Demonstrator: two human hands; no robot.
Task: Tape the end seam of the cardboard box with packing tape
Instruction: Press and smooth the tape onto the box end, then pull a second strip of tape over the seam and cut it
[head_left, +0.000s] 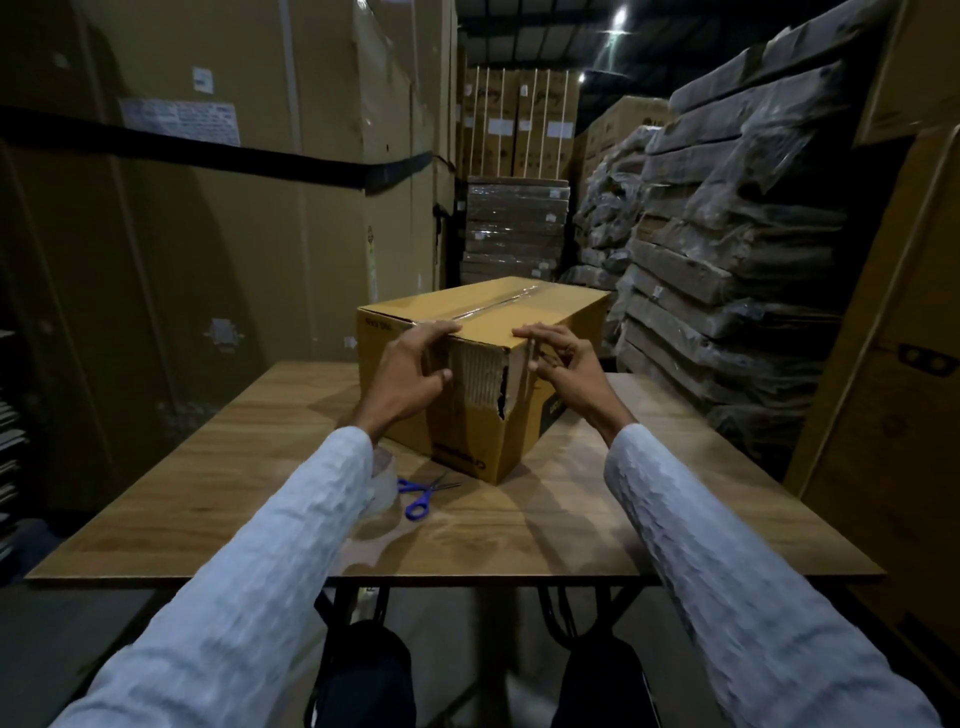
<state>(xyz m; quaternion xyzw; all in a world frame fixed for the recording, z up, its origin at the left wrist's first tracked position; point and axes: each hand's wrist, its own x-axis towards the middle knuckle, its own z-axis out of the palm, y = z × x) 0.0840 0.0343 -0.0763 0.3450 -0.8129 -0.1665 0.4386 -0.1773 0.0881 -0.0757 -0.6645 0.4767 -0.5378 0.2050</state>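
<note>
A yellow-brown cardboard box (467, 431) sits on the wooden table (597, 519), one corner turned toward me. Clear packing tape (493, 304) runs along its top seam and folds over the near edge. The near end face has a torn, ribbed patch (480, 376). My left hand (408, 376) lies over the near top edge, fingers flat on the top and thumb pressed against the end face. My right hand (563, 361) touches the top edge near the right corner with spread fingertips. A roll of clear tape (382, 491) is partly hidden behind my left sleeve.
Blue-handled scissors (422, 494) lie on the table beside the tape roll, just in front of the box. Tall cartons (208, 208) rise on the left and wrapped flat stacks (727, 260) on the right. A narrow aisle runs behind the table.
</note>
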